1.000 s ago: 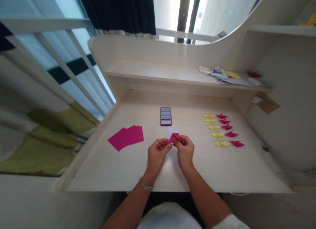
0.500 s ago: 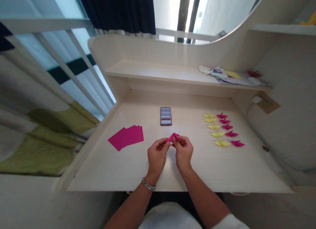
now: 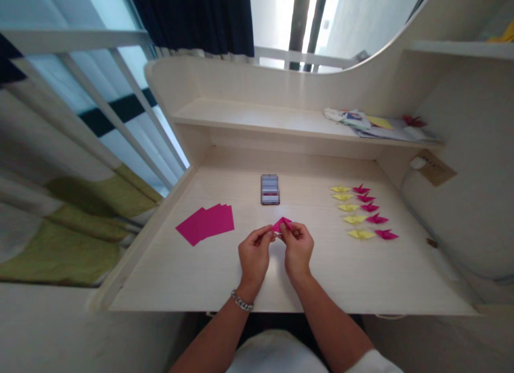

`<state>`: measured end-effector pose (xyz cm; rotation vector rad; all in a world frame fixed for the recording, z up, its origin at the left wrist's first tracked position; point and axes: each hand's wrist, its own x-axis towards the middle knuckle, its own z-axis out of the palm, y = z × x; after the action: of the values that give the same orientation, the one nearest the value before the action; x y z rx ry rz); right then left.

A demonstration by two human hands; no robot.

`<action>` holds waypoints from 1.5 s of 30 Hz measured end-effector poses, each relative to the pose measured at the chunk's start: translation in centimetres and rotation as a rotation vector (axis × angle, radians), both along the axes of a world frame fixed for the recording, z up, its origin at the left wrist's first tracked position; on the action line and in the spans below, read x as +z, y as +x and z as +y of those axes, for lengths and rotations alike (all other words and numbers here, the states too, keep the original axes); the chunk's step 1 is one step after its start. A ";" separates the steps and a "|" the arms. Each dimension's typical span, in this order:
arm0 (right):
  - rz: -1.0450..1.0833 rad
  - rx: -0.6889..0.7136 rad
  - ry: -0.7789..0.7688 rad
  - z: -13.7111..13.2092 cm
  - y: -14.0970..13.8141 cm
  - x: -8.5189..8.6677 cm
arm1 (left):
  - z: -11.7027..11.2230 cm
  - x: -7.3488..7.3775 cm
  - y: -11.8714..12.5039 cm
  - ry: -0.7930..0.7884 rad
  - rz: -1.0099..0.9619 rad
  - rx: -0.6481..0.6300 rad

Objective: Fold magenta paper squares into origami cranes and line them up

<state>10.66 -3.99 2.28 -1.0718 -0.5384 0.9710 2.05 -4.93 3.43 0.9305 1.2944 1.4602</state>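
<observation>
Between my two hands is a small piece of folded pink origami paper [image 3: 282, 221], held just above the desk. My left hand [image 3: 255, 252] pinches its left corner between thumb and fingers. My right hand [image 3: 297, 248] grips the right side, the thumb pressed on the front of the folds. Part of the paper is hidden behind the fingers. Square pink sheets [image 3: 206, 223] lie fanned out on the desk to the left. On the right, yellow folded paper cranes [image 3: 355, 219] stand in a column beside a column of pink paper cranes [image 3: 377, 218].
A phone [image 3: 270, 189] lies on the desk [image 3: 193, 282] beyond my hands. Papers [image 3: 377, 127] rest on the raised shelf [image 3: 249, 116] at the back. A plug with a cable [image 3: 405, 185] is at the right wall. White railings [image 3: 132, 99] border the left side.
My left hand has shifted very slightly left, and its thumb has moved a little back from the right hand. The folded pink paper remains held in both hands.
</observation>
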 end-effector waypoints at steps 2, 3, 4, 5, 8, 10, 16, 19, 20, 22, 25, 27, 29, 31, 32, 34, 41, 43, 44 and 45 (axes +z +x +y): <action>0.029 0.014 -0.012 0.2 0.1 0.0 | 0.0 -0.1 -0.2 0.001 -0.091 -0.010; 0.040 0.032 -0.015 0.2 0.2 0.0 | 0.0 -0.1 -0.3 -0.003 -0.155 -0.021; 0.046 0.056 -0.016 0.3 0.3 0.1 | 0.1 -0.1 -0.5 -0.013 -0.220 -0.041; 0.047 0.083 -0.016 0.3 0.5 0.2 | 0.2 -0.1 -0.6 -0.027 -0.274 -0.068; 0.018 0.164 -0.019 0.4 0.9 0.2 | 0.5 0.1 -1.1 -0.088 -0.307 -0.164; -0.009 0.205 -0.015 0.4 1.1 0.2 | 0.6 0.1 -1.3 -0.119 -0.267 -0.206; -0.030 0.262 -0.007 0.6 1.7 0.0 | 0.5 -0.1 -1.6 -0.143 -0.203 -0.232; -0.046 0.281 -0.026 0.7 1.9 0.1 | 0.4 -0.1 -1.7 -0.146 -0.186 -0.242; -0.051 0.286 -0.035 0.8 2.0 0.2 | 0.4 0.0 -1.8 -0.151 -0.192 -0.248; -0.056 0.304 -0.054 1.0 2.2 0.4 | 0.3 0.0 -2.1 -0.163 -0.220 -0.277; -0.060 0.350 -0.080 1.2 2.5 0.6 | 0.0 0.2 -2.7 -0.175 -0.256 -0.361; -0.063 0.385 -0.095 1.3 2.8 0.8 | -0.1 0.4 -3.3 -0.173 -0.241 -0.429; -0.073 0.426 -0.111 1.4 3.0 1.0 | 0.0 0.7 -3.7 -0.155 -0.229 -0.465; -0.089 0.486 -0.123 1.3 3.2 1.1 | 0.2 1.0 -3.8 -0.120 -0.224 -0.468; -0.097 0.524 -0.127 1.3 3.3 1.2 | 0.4 1.1 -3.8 -0.102 -0.213 -0.465; -0.114 0.590 -0.127 1.3 3.4 1.3 | 0.8 1.1 -3.7 -0.076 -0.160 -0.451; -0.092 0.682 -0.119 0.9 4.2 0.9 | 1.3 -0.1 -3.3 -0.081 -0.159 -0.369; -0.092 0.674 -0.114 0.8 4.4 0.9 | 1.3 -0.2 -3.2 -0.096 -0.215 -0.371; -0.092 0.678 -0.113 0.7 4.5 1.0 | 1.2 -0.2 -3.2 -0.106 -0.240 -0.368; -0.086 0.691 -0.113 0.7 4.5 1.0 | 1.2 -0.1 -3.2 -0.116 -0.258 -0.361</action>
<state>15.18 -3.29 3.32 -1.0460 -0.9680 1.5746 -1.15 -3.70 3.31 0.8188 0.9540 1.1671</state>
